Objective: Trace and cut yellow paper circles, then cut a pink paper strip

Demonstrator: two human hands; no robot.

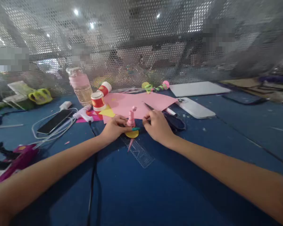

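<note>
My left hand [115, 128] is closed on a small pink paper craft piece [131, 119], a ringed upright stem with a curl at its top. A teal strip [135, 128] and a yellow round piece [132, 134] show at its foot, beside my left thumb. To the right, my right hand [158, 127] has its fingertips pinched together; whatever they hold, if anything, is hidden. Behind that hand lie dark-handled scissors [179, 123], partly covered. Below the hands, a clear stencil ruler [141, 153] rests on the blue table, near a pointed pink paper scrap [130, 145].
Pink paper sheets [132, 102] lie behind my hands. Leftward are a white glue gun [84, 113], a black phone [54, 121], red-and-white paper cups [98, 100] and a bottle [80, 86]. A white phone [195, 107] lies right. A black cable [92, 175] crosses the table.
</note>
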